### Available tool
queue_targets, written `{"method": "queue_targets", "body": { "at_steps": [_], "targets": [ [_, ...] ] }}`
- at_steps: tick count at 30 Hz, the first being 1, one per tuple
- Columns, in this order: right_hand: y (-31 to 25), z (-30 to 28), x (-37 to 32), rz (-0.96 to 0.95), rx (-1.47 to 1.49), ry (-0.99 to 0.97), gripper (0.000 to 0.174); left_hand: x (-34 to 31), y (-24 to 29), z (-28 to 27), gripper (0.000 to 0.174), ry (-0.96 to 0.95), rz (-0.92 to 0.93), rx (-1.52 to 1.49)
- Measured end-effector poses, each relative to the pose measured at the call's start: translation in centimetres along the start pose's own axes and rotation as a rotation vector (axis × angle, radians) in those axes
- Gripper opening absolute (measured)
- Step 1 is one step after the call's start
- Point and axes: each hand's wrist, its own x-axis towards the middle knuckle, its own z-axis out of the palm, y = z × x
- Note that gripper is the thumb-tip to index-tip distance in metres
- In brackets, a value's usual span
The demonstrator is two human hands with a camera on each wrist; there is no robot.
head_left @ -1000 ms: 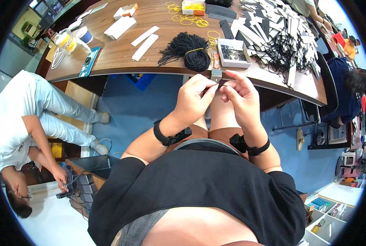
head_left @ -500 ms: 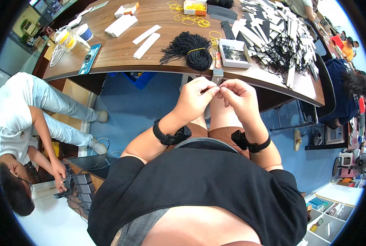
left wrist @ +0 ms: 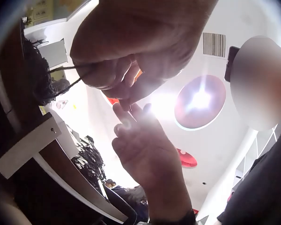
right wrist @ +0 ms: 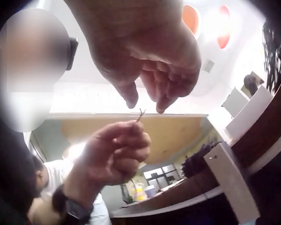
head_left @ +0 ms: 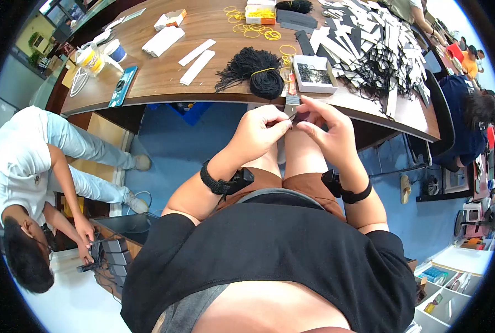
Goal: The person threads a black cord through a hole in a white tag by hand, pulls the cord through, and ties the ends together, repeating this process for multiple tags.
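Observation:
Thumb and fingertips of my left hand (head_left: 261,133) pinch a thin dark cord just below the table's front edge. The right wrist view shows the cord's short forked ends (right wrist: 141,114) sticking up from the left hand (right wrist: 114,157); in the left wrist view, two dark strands (left wrist: 65,68) trail from the pinching fingers. My right hand (head_left: 339,139) is beside it, thumb apart from the fingers. In the right wrist view, the right hand (right wrist: 150,51) hangs above the cord ends with a gap between thumb and fingertips, gripping nothing visible.
A metal piece (head_left: 292,101) juts from the table edge behind the hands. On the table are a bundle of black cords (head_left: 265,83), a white box of small dark pieces (head_left: 315,82), yellow bands (head_left: 272,35) and a heap of strips (head_left: 391,50). Another person (head_left: 23,161) sits at left.
The right hand's fingertips were together at the left's; they have parted from them and spread. The left hand has shifted slightly left, still pinching the cord.

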Motion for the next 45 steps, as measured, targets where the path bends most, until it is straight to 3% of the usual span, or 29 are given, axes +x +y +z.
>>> {"method": "queue_targets", "body": {
  "at_steps": [4, 8, 11, 14, 16, 19, 22, 26, 28, 30, 32, 36, 39, 42, 45],
  "targets": [
    [0.8, -0.1, 0.2, 0.132, 0.023, -0.089, 0.022, 0.0, 0.8, 0.4, 0.011, -0.012, 0.03, 0.038],
    [0.9, -0.1, 0.1, 0.273, 0.236, -0.048, 0.012, 0.2, 0.8, 0.7, 0.011, 0.024, 0.08, 0.073],
    [0.6, 0.1, -0.4, 0.003, -0.103, 0.169, 0.011, 0.6, 0.3, 0.8, 0.014, 0.061, 0.124, 0.141],
    [2.3, 0.0, -0.7, -0.433, -0.373, 0.283, 0.014, 0.7, -0.6, 0.8, 0.015, 0.074, 0.074, 0.209],
    [2.9, -0.1, -1.2, -0.518, -0.407, 0.301, 0.02, 0.8, -2.1, 0.6, 0.016, 0.078, -0.02, 0.181],
    [3.7, -0.4, -2.0, -0.676, -0.508, 0.247, 0.026, 0.9, -3.0, -0.4, 0.017, -0.071, -0.518, -0.713],
    [3.8, -0.1, -2.4, -0.693, -0.556, 0.127, 0.025, 1.0, -2.8, 0.4, 0.014, -0.025, -0.627, -1.079],
    [2.7, 0.1, -1.8, -0.612, -0.499, 0.072, 0.021, 0.5, -1.0, 1.3, 0.016, -0.061, -0.583, -0.846],
    [2.5, 0.2, -1.0, -0.576, -0.416, 0.138, 0.017, 0.3, -1.2, 1.7, 0.017, -0.056, -0.401, -0.544],
    [2.4, 0.5, -0.8, -0.305, -0.274, 0.114, 0.01, 0.0, -0.6, 1.8, 0.015, -0.038, -0.27, -0.282],
    [2.4, 0.9, -0.6, 0.002, 0.021, 0.047, 0.009, -0.1, -2.5, 1.9, 0.013, -0.041, -0.174, -0.293],
    [3.8, 1.2, -0.8, 0.141, 0.144, -0.058, 0.009, -0.3, -2.9, 1.5, 0.012, -0.05, -0.214, -0.319],
    [2.6, 1.4, -0.8, 0.001, -0.04, -0.062, 0.008, -0.4, -3.2, 1.4, 0.011, -0.038, -0.236, -0.368],
    [2.5, 1.5, -0.6, -0.337, -0.321, -0.022, 0.009, -0.8, -3.1, 1.5, 0.01, -0.011, -0.199, -0.339],
    [1.8, 1.1, -0.4, -0.308, -0.347, -0.091, 0.011, -1.1, -3.1, 2.1, 0.008, 0.062, -0.122, -0.32]
  ]
}}
